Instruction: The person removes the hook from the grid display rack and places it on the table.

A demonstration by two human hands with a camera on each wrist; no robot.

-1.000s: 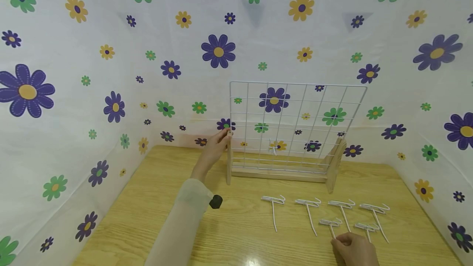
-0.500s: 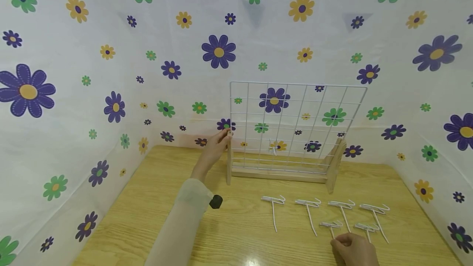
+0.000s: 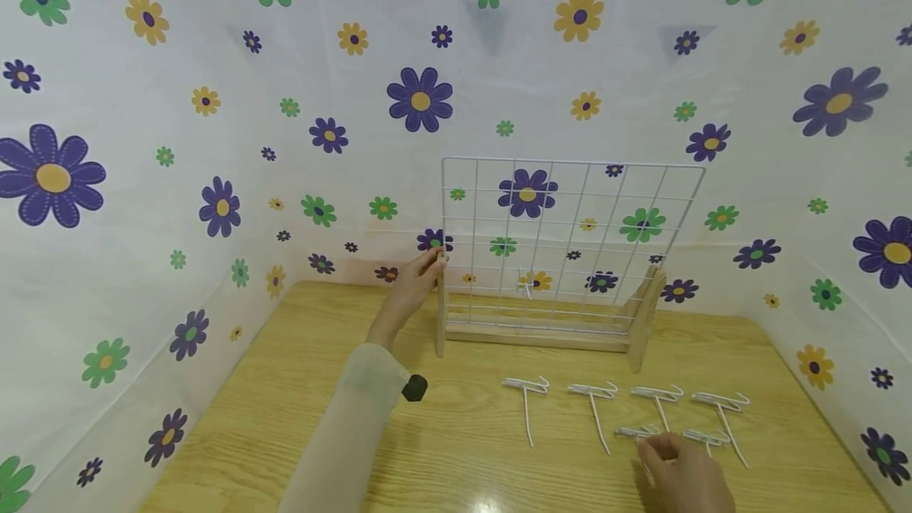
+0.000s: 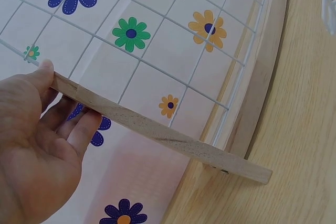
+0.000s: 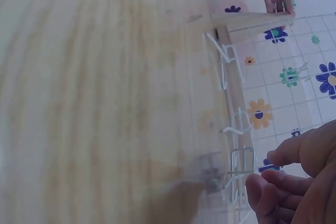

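My left hand [image 3: 413,283] pinches the top of the wooden side support [image 4: 157,129] of a wire grid display rack [image 3: 570,244], thumb on one face and fingers on the other. Low on the grid hangs one white wire hook [image 3: 527,286]. At the front right, my right hand [image 3: 684,469] is over a short white display hook [image 3: 630,432] lying on the table and covers its prong in the head view. The right wrist view shows its thumb and index fingertips apart, close to the hook's wire frame [image 5: 242,162].
Between the hands and the rack lies a row of long-pronged hooks, among them the leftmost hook [image 3: 527,410] and the rightmost hook [image 3: 723,410]. Another short hook [image 3: 705,438] lies right beside the right hand. Flower-print cloth [image 3: 356,101] surrounds the wooden table [image 3: 285,418].
The right hand has shifted slightly forward along the short hook's prong, now covering it. The left hand stays on the side support.
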